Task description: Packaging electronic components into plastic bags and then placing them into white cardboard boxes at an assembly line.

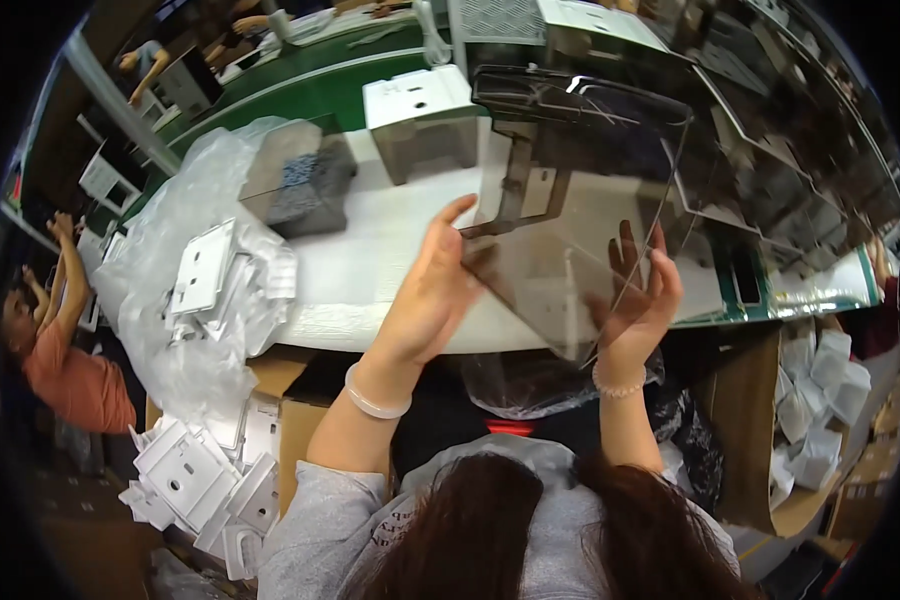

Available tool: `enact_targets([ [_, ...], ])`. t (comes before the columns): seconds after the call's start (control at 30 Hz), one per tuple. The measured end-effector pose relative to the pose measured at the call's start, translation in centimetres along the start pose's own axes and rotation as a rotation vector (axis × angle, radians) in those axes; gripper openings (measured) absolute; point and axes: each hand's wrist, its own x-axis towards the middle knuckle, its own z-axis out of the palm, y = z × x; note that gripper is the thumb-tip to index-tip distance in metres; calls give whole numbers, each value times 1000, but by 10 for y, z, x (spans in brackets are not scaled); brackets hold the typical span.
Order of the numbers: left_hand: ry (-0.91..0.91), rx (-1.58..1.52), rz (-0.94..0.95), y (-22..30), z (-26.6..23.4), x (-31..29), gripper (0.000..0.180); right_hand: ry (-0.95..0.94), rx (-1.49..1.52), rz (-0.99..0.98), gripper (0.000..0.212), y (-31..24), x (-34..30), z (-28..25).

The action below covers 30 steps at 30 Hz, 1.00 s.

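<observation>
A smoky, see-through plastic box (535,290) is held up over the white work surface (340,285), tilted, between both of my hands. My left hand (430,285) grips its left side, thumb raised and the other fingers partly behind the tinted wall. On the opposite side my right hand (638,315) is curled around the right edge, with some fingers seen through the plastic. Just beyond, a similar tinted box (430,150) with a white top (415,95) stands on the surface. Left of that sits another tinted container (270,185) with a grey-blue cloth (315,190) at it.
White moulded parts (205,268) lie on plastic wrapping (160,290) at left. More white parts (185,470) are heaped below, beside a carton (300,440). A carton at right (745,430) holds wrapped white pieces (820,400). A person in orange (75,380) is at far left.
</observation>
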Motion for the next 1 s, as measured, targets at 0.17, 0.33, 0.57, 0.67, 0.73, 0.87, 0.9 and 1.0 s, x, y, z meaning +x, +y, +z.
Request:
enact_targets([
  [0.17, 393, 1053, 490, 87, -121, 78, 29, 68, -35, 231, 38, 21, 18, -14],
  [0.33, 201, 1692, -133, 109, -250, 146, 21, -162, -672, 306, 30, 28, 33, -47],
  [0.57, 195, 2142, -397, 84, -263, 193, 11, -286, -731, 430, 44, 23, 34, -77],
  [0.67, 278, 2148, -365, 74, -329, 200, 8, -389, -808, 279, 44, 13, 40, -58],
  [0.73, 293, 2081, -342, 70, -336, 208, 11, -400, -865, 152, 43, 6, 40, -54],
  [0.87, 202, 2036, -192, 81, -286, 192, 10, -261, -888, 73, 34, -12, 43, -56],
  [0.9, 240, 1986, -34, 82, -285, 187, 8, -245, -858, 72, 31, -18, 44, -56],
  [1.0, 449, 1761, -137, 105, -252, 168, 8, -224, -797, -56, 23, -32, 47, -54],
])
